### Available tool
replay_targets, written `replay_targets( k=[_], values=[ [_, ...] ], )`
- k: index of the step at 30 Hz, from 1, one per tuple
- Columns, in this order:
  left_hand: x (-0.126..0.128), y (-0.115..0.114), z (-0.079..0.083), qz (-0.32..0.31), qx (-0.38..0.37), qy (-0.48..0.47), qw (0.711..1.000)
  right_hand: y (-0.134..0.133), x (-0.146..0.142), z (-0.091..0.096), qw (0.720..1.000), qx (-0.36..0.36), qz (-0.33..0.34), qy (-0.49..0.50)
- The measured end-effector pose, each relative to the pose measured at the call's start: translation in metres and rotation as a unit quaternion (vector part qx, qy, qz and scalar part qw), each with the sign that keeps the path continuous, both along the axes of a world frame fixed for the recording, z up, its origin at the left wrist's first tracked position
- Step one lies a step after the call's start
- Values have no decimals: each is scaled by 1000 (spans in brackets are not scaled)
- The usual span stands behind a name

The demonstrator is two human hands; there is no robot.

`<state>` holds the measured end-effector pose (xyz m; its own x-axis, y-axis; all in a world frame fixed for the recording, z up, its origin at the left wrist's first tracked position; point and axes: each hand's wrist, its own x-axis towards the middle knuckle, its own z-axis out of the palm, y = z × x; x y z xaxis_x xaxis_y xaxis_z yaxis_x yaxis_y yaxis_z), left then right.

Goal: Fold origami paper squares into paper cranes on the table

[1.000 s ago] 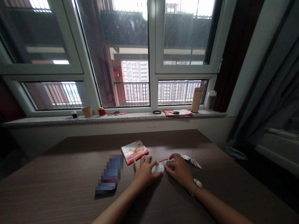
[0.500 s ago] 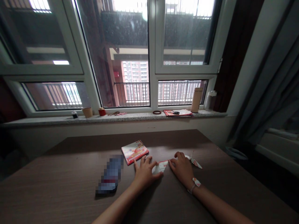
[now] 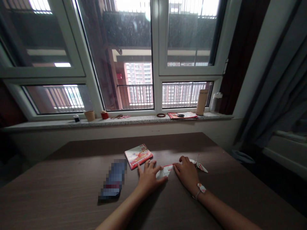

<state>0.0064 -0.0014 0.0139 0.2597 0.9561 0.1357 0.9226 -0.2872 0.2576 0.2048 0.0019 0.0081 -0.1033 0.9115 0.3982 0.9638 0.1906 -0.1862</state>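
Note:
A small folded paper (image 3: 165,172), white with a red edge and some print, lies on the table between my hands. My left hand (image 3: 149,176) rests over its left part with the fingers spread and the thumb at its lower edge. At its upper right corner, the fingertips of my right hand (image 3: 186,172) press together, the other fingers curled. The exact grip there is partly hidden. Behind the right hand sits another folded paper piece (image 3: 202,167) with red print, partly covered by that hand. A stack of printed red and white sheets (image 3: 138,156) is just beyond my left fingers.
A blurred-out phone-like object (image 3: 112,180) lies on the brown table (image 3: 59,179), left of my left hand. Along the windowsill (image 3: 144,119) stand a paper cup (image 3: 90,115), a tan bottle (image 3: 202,102) and a clear jar (image 3: 216,103). Scissors (image 3: 180,115) lie on papers there.
Both hands and the folded paper stay almost in place. The folded piece behind my right hand shows a very slight shift.

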Motion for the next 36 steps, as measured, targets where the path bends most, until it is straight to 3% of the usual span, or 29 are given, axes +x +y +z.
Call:
replay_targets(
  k=[10, 18, 36],
  values=[
    [-8, 2, 0, -31, 15, 1, 999, 9, -3, 3, 1000, 14, 24, 9],
    [-17, 2, 9, -54, -22, 11, 998, 10, -4, 5, 999, -5, 28, 31],
    [-15, 2, 7, -30, -38, 17, 999, -2, -6, 3, 996, -31, 37, 72]
  ],
)
